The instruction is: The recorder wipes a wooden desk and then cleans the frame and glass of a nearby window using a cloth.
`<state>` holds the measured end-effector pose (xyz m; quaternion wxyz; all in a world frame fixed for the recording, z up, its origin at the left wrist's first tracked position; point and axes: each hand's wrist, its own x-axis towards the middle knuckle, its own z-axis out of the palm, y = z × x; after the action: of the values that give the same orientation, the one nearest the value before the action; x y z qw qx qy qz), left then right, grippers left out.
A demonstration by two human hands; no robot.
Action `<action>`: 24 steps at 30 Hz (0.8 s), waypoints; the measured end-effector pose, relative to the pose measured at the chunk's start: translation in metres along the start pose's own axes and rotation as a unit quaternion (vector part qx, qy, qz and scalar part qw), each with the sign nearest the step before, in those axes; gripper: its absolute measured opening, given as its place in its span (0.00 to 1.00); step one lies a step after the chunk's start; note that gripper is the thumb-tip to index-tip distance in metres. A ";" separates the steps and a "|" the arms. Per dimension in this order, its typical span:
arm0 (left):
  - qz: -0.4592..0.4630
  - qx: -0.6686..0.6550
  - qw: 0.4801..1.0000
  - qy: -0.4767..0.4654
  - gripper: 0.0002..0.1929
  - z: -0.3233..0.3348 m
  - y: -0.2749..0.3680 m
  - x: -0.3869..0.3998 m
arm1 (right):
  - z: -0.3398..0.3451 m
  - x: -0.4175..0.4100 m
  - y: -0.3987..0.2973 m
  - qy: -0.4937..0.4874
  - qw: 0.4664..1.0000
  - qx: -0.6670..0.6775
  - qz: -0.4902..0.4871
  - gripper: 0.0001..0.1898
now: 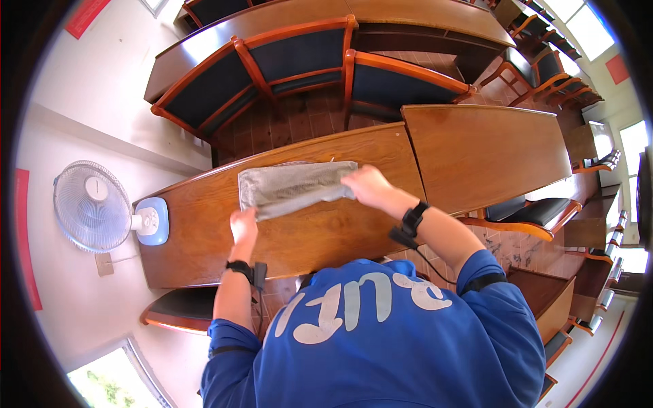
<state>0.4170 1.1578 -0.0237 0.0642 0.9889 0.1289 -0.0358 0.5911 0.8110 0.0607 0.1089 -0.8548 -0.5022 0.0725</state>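
A grey cloth (298, 186), folded into a long strip, lies across the wooden desk (204, 245) in front of me. My left hand (244, 227) grips its near left corner. At the opposite end, my right hand (368, 186) has hold of the right edge. Between the two hands the cloth looks fairly flat, with a few wrinkles. A thin dark edge of something shows behind its far side, too little to identify. Black bands with small boxes sit on both my wrists.
A blue and white electric fan (152, 221) stands at the desk's left end, by the wall. A second wooden desk (484, 153) adjoins on the right. Beyond the desk is a row of wooden chairs (301, 56) with dark padding. Another chair (178, 308) stands at near left.
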 end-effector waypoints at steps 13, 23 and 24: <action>0.360 -0.046 0.876 0.317 0.09 -0.227 0.078 0.081 | -0.154 -0.024 0.060 0.274 0.960 0.007 -0.063 0.09; 0.244 -0.172 0.937 -0.180 0.21 -0.017 0.059 -0.066 | 0.055 -0.184 0.024 -0.137 0.984 0.112 0.014 0.30; 0.246 -0.176 0.934 -0.190 0.21 -0.019 0.070 -0.067 | 0.055 -0.182 0.023 -0.143 0.982 0.119 0.021 0.30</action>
<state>0.3720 1.0767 0.0096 0.2672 0.9374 -0.1288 -0.1826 0.5094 0.6472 0.0041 0.1352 -0.8268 -0.4825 0.2557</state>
